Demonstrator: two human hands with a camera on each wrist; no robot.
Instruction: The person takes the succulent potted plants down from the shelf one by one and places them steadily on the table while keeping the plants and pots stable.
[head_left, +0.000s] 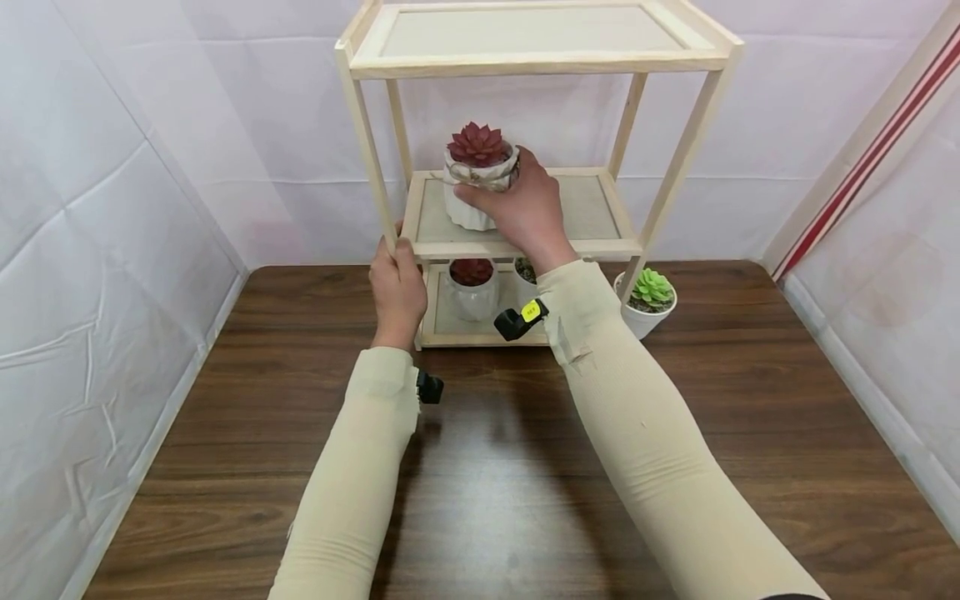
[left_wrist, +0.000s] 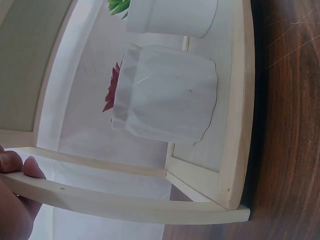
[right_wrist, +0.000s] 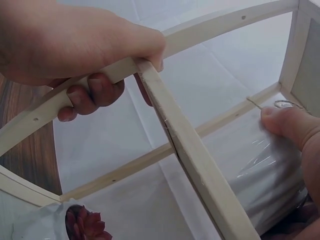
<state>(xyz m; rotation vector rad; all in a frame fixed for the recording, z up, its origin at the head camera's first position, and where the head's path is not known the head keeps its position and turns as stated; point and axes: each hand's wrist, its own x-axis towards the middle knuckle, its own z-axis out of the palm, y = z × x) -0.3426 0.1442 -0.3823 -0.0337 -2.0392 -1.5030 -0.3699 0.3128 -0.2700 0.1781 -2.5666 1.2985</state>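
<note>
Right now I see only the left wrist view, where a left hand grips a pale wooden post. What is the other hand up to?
Observer: The right hand grips a white, uneven-sided pot with a dark red, rosette-shaped succulent.

Operator: Pretty! Is anything tied round it?

Observer: Yes, thin brown twine, near the thumb.

Operator: And how high is that pot?

Observer: At the middle shelf of the pale wooden rack; I can't tell whether its base touches.
</note>
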